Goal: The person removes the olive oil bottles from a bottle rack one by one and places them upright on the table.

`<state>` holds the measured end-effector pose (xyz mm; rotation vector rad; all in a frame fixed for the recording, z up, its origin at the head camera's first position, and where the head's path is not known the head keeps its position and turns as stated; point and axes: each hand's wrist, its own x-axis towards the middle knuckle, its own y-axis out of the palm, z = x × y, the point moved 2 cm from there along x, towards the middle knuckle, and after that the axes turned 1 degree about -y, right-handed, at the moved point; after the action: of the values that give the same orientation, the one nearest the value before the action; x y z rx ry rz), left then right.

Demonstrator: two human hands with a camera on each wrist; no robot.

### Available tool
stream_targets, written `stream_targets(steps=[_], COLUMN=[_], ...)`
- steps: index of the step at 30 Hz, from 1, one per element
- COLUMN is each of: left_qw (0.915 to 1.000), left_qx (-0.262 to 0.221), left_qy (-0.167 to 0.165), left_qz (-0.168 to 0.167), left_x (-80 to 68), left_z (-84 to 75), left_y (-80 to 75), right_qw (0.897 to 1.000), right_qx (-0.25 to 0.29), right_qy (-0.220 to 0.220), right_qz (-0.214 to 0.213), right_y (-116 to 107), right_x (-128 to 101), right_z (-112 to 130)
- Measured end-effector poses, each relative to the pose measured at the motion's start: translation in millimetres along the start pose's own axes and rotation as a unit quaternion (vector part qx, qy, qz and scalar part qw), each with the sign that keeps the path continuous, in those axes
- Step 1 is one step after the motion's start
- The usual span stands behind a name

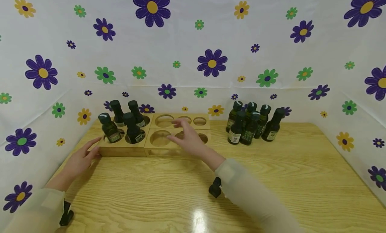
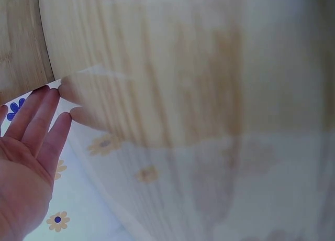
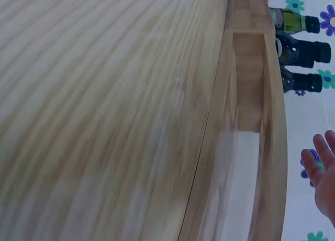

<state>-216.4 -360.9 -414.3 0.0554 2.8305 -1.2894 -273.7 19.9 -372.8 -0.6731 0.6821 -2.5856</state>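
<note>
You are looking down at a pale wood-grain bench (image 1: 271,179) walled on three sides by white cloth printed with purple, green and yellow flowers (image 1: 211,62). Near the far left corner of the bench sits a light wooden rack with round holes (image 1: 178,151), made of two blocks side by side; four dark green glass bottles with black caps (image 1: 125,126) stand in the holes of the left block, while the holes of the right block show nothing in them. Your left hand (image 1: 79,161) lies flat with its fingers straight, fingertips touching the rack's front left corner and gripping nothing. Your right hand (image 1: 188,137) hovers over the front holes of the right block, fingers spread and relaxed, its grip wide open and empty. A cluster of about seven more dark green glass bottles (image 1: 251,126) stands loose toward the far right of the bench, well apart from the rack. The step in hand looks like filling the rack: you would do well to keep the left fingertips steadying the rack's corner, take one loose bottle by its body, hold it upright, and lower it straight into a front hole, clear of neighbouring caps.
</note>
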Motion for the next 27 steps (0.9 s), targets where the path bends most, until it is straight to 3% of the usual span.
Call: stream_targets(steps=[8, 14, 27], left_qw=[1.0000, 0.9999, 1.0000], left_qx=[0.006, 0.008, 0.008], left_qy=[0.002, -0.004, -0.001], left_qz=[-0.006, -0.004, -0.003], left_x=[-1.6, 0.0, 0.4], left_z=[-0.8, -0.2, -0.8], left_y=[-2.1, -2.2, -0.8], right_qw=[0.999, 0.997, 0.997], right_qx=[-0.001, -0.053, -0.028], right_qy=[0.007, 0.014, 0.026], right_qz=[0.046, 0.052, 0.066], right_y=[47.5, 74.4, 100.0], right_x=[27.8, 45.6, 65.7], right_z=[12.4, 20.9, 19.8])
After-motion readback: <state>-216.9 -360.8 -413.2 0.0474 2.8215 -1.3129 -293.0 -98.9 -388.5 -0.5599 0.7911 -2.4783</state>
